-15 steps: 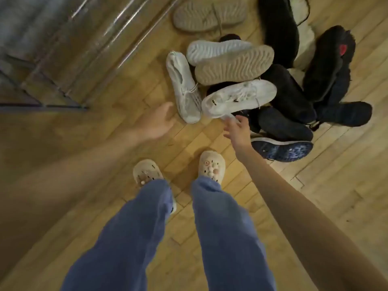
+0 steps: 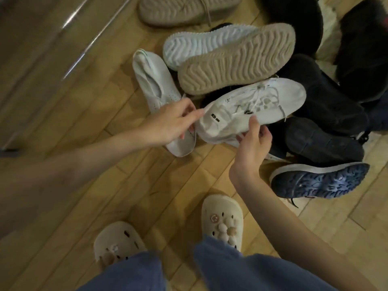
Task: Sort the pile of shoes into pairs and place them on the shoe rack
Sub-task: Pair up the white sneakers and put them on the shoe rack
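Now that both arms have reached in, my right hand pinches the white laced canvas sneaker at centre frame, and my left hand curls onto its twin beside it: first pair found.

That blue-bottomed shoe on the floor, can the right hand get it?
Probably yes. The blue-soled shoe lies uncovered on the floor beside the right hand, though that hand's grip is on the white sneaker.

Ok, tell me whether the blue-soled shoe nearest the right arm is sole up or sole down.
Sole up: the blue-soled shoe lies on the floor with its patterned tread facing the camera and its white edge showing.
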{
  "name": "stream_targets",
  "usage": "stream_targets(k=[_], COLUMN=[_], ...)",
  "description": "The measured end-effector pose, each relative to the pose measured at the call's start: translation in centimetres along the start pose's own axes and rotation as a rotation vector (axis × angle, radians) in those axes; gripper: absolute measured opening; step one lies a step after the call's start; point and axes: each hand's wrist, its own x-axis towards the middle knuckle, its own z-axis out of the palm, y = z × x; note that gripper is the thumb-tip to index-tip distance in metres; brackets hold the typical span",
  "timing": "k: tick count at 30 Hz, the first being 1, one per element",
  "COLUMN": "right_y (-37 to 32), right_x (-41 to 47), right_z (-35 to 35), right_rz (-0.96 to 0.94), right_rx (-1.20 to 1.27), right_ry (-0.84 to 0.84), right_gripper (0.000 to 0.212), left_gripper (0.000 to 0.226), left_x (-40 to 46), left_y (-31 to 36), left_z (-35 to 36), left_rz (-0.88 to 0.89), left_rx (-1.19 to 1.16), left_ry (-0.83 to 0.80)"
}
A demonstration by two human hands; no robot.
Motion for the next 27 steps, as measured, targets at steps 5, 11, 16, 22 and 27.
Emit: stream_targets(k=[5,11,16,22,27], right_y=[1.0,0.5,0.4,1.4,0.8], right_x=[1.3,2.3,1.9,-0.8,-2.6], right_z=[0.7,0.5,-0.4,-1.0,0.9], right_rz=[-0.005,0.027,-0.004,-0.291,-0.516], right_rx=[0.102,0.178,0.192,0.098,0.108], right_ry=[0.074,0.041,-0.004,-0.197,-0.391], right_gripper=[0.042,0.058,0.053,0.043,0.035], left_gripper=[0.041,0.031,0.016,0.053,0.06], left_x=[0.4,1.1,0.6,-1.8,-4.2], left_y=[-0.8,-0.4,-0.4,-2.4,-2.9], left_z=[0.9,1.5,1.6,0.7,-0.7], left_rz=[-0.022,-0.097,-0.126,-0.057,-0.012], left_rx=[-0.003,-0.29,-0.444,-0.309,-0.417], left_ry=[-0.058,-0.097,-0.136,-0.007,0.094])
